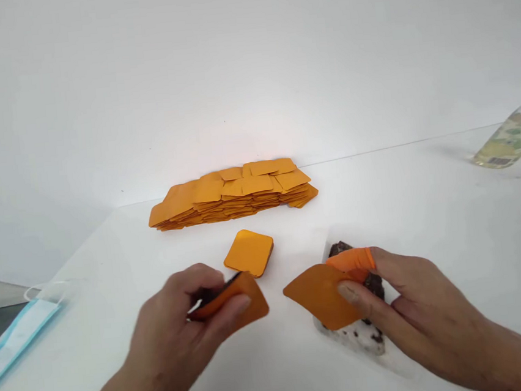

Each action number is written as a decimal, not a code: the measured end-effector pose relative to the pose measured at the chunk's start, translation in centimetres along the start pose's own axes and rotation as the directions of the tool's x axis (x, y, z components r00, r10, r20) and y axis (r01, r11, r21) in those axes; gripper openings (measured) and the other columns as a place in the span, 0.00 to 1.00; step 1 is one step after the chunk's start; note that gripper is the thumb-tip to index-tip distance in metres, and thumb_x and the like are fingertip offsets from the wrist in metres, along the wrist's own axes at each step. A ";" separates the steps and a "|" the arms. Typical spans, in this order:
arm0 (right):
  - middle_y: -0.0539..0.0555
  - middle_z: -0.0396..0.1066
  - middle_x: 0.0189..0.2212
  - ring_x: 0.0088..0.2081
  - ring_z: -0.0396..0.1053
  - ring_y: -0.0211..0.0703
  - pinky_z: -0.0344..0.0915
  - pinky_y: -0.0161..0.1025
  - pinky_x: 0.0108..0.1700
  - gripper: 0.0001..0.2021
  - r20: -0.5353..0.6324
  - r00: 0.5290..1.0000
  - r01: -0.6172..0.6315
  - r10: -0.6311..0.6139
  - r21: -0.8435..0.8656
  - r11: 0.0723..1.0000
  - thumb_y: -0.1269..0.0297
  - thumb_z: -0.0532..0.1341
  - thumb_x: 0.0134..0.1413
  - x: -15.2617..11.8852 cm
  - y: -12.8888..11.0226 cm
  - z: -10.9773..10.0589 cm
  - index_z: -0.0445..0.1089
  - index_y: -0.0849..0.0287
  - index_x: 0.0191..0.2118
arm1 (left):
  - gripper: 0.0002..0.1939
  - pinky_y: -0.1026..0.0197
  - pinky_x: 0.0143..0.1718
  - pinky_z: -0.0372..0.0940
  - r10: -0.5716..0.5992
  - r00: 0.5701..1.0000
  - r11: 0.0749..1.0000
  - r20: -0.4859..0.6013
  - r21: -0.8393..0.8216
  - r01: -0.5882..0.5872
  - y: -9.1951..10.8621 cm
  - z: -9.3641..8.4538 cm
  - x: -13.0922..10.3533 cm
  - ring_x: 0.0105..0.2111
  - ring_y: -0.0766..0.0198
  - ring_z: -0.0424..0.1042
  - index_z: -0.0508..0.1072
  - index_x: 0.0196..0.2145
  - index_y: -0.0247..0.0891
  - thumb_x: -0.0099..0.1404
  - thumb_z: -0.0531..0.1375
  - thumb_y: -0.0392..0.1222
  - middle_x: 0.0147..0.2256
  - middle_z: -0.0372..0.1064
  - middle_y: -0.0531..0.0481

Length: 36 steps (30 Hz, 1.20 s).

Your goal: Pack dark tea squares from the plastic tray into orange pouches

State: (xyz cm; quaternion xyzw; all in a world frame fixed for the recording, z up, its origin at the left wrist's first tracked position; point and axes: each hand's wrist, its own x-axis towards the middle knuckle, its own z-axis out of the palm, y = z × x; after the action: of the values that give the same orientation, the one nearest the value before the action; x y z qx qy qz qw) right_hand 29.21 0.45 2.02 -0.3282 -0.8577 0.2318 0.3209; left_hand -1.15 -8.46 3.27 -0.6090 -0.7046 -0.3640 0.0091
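Observation:
My left hand (176, 332) grips an orange square piece (252, 304) with rounded corners, bent a little, with a dark layer showing at its upper edge. In my right hand (413, 303) another orange piece (318, 294) is pinched between thumb and index finger; an orange finger cover (352, 260) is on the index finger. Just beyond my left hand lies a small stack of orange squares (250, 252) on the white table. Under my right hand is a clear tray (352, 340) with dark lumpy material, partly hidden by the hand and the piece.
A long, overlapping pile of orange pieces (241, 191) lies near the white wall (248, 67). A clear bottle with yellowish liquid (508, 141) is tilted at the right edge. At the left table edge lies a blue and white face mask (19, 341).

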 end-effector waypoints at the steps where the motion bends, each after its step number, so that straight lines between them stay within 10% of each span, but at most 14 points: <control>1: 0.47 0.78 0.29 0.26 0.74 0.40 0.70 0.37 0.28 0.08 0.020 1.000 0.000 0.000 0.006 1.000 0.65 0.56 0.71 0.0 -0.3 0.3 0.73 0.52 0.45 | 0.13 0.59 0.20 0.72 0.061 0.998 0.995 0.023 -0.074 -0.059 1.0 0.5 -0.3 0.22 0.59 0.77 0.75 0.35 0.49 0.57 0.71 0.54 0.27 0.78 0.55; 14: 0.55 0.79 0.31 0.35 0.77 0.54 0.70 0.60 0.47 0.13 -0.058 0.995 -0.097 0.080 -0.381 0.919 0.70 0.56 0.68 1.5 1.0 1.8 0.72 0.63 0.54 | 0.16 0.62 0.36 0.81 0.222 0.974 0.832 -0.035 -0.514 -0.208 5.8 3.1 0.1 0.38 0.61 0.82 0.73 0.45 0.54 0.63 0.67 0.33 0.37 0.78 0.54; 22: 0.53 0.72 0.39 0.38 0.72 0.44 0.74 0.43 0.40 0.21 -0.209 0.954 0.250 -0.214 0.165 0.954 0.68 0.60 0.66 -0.1 -1.4 -3.0 0.66 0.57 0.63 | 0.13 0.58 0.34 0.82 0.133 0.991 0.729 0.026 -0.680 -0.080 8.7 5.7 0.8 0.37 0.57 0.82 0.74 0.39 0.50 0.60 0.70 0.36 0.37 0.79 0.51; 27: 0.52 0.75 0.35 0.35 0.72 0.41 0.73 0.40 0.37 0.15 -0.241 0.943 0.265 -0.229 0.129 0.956 0.73 0.58 0.67 -0.2 -1.1 -3.3 0.72 0.57 0.56 | 0.14 0.63 0.29 0.80 0.070 0.996 0.638 0.059 -0.770 0.001 10.4 6.0 1.7 0.33 0.61 0.83 0.74 0.33 0.49 0.55 0.72 0.34 0.35 0.81 0.55; 31: 0.49 0.77 0.36 0.35 0.76 0.38 0.74 0.36 0.39 0.15 -0.287 0.945 0.193 -0.160 0.094 0.977 0.73 0.60 0.67 -0.3 -0.3 -3.7 0.72 0.56 0.56 | 0.02 0.64 0.29 0.78 0.148 0.978 0.689 0.145 -0.725 0.003 10.1 5.7 2.3 0.33 0.60 0.83 0.80 0.36 0.48 0.65 0.69 0.43 0.37 0.83 0.51; 36: 0.48 0.80 0.37 0.35 0.78 0.38 0.76 0.36 0.40 0.16 -0.328 0.933 0.159 -0.147 0.010 0.987 0.72 0.60 0.68 -0.6 -0.4 -4.2 0.70 0.55 0.58 | 0.11 0.62 0.35 0.77 0.315 0.944 0.848 0.100 -0.476 -0.232 9.8 5.6 2.9 0.37 0.59 0.82 0.81 0.46 0.51 0.75 0.58 0.45 0.40 0.83 0.51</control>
State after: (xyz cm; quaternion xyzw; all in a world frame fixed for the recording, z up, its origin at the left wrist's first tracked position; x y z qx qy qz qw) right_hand 32.34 0.54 4.92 -0.2885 -0.8113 0.1641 0.4813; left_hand 9.01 -3.13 5.37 -0.7176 -0.5027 -0.4599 -0.1443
